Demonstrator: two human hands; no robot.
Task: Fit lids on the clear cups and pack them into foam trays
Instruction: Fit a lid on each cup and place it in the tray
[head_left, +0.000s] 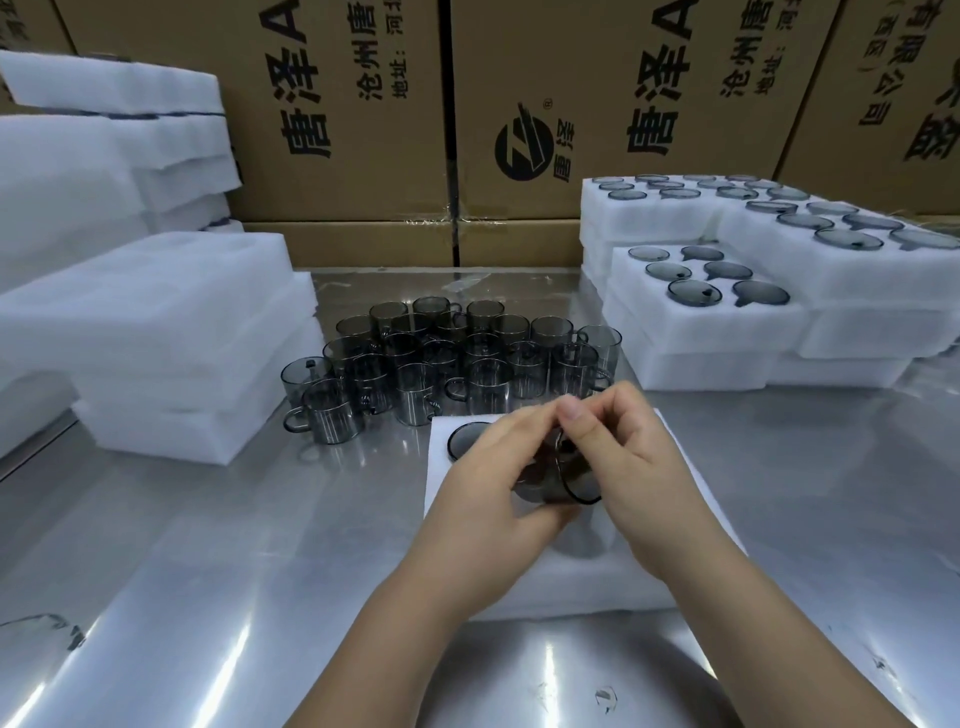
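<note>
My left hand (493, 473) grips a smoky clear cup (550, 488) tilted on its side above a white foam tray (691, 525). My right hand (623, 447) pinches at the cup's handle or lid near its top; the fingers hide what exactly it pinches. One cup (467, 439) sits in the tray's far left pocket, partly behind my left hand. Several loose cups with handles (447, 358) stand grouped on the steel table beyond the tray.
Packed foam trays (727, 322) with cups in their pockets are stacked at the right. Stacks of foam trays (156, 332) stand at the left. Cardboard boxes (363, 130) wall off the back. The steel table (208, 571) shines in front.
</note>
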